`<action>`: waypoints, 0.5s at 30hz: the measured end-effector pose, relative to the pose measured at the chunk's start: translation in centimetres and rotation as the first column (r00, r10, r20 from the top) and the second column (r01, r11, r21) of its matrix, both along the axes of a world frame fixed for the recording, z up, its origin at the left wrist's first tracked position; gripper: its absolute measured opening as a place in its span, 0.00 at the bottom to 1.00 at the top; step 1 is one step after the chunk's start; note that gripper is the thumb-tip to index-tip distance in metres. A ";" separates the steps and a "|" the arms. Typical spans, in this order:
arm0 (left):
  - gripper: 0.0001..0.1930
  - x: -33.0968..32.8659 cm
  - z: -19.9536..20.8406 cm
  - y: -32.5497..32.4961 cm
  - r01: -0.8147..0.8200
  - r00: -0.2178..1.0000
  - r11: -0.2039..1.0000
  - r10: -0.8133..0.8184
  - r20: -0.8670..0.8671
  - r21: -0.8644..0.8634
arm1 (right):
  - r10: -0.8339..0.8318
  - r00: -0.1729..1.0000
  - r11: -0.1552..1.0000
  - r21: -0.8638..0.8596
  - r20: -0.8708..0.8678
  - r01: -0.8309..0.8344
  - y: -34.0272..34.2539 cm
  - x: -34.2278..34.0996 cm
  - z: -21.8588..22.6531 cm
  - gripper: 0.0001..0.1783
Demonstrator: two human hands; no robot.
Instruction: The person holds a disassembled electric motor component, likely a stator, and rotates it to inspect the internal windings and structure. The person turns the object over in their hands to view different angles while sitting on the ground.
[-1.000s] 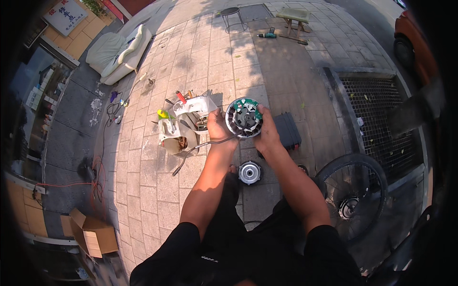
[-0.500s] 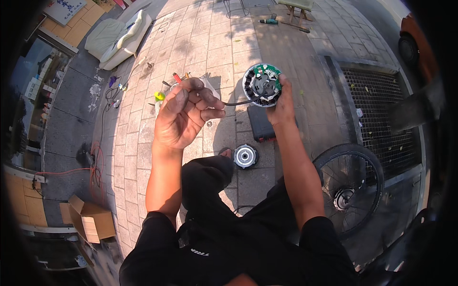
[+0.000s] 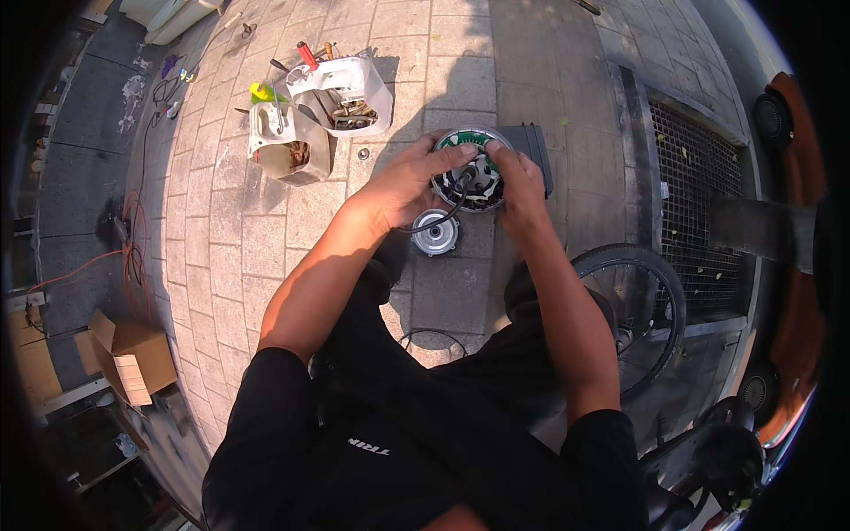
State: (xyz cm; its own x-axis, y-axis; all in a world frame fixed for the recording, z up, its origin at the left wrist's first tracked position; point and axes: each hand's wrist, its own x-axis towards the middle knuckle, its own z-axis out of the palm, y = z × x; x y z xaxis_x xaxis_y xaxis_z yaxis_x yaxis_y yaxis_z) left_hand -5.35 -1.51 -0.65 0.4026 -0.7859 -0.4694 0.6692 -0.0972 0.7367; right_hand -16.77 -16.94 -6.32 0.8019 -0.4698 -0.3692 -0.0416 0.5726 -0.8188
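Note:
Between my two hands is a round hub motor core [image 3: 484,184] with a green circuit board along its upper part and a metal rim. My left hand [image 3: 405,184] grips its left side, thumb laid across the top face. On the right edge, my right hand [image 3: 521,184] is closed round the rim, its thumb near the board. A black cable [image 3: 455,211] runs from the core's centre and curves down past my left wrist. Just below, on the paving, lies a silver round motor cover [image 3: 436,235]. The fingers under the core are partly hidden.
Two cut-open plastic jugs, one with tools [image 3: 379,104] and one nearer [image 3: 305,159], stand ahead left. A dark case [image 3: 538,157] lies behind my right hand. To the right are a bicycle wheel [image 3: 678,305] and a floor grate [image 3: 695,212]; a cardboard box [image 3: 146,358] sits left.
My left hand, raised apart near the cable before, has come down onto the core's left side. The core is nearer to me. The view has tilted down, showing the jugs fully.

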 end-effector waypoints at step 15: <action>0.51 -1.1 2.8 1.9 -0.038 0.875 0.918 0.221 0.430 -0.394 | 0.199 0.935 0.487 -0.858 0.294 0.166 -1.3 0.7 5.7 0.46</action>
State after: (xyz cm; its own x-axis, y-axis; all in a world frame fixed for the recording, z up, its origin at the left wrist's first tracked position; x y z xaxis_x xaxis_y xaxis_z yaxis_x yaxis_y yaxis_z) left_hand -6.47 0.36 2.20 0.6089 -0.7868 0.1013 0.2342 0.3003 0.9246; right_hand -16.07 -18.19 -0.57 0.7875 -0.3831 0.4828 0.3131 -0.4261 -0.8488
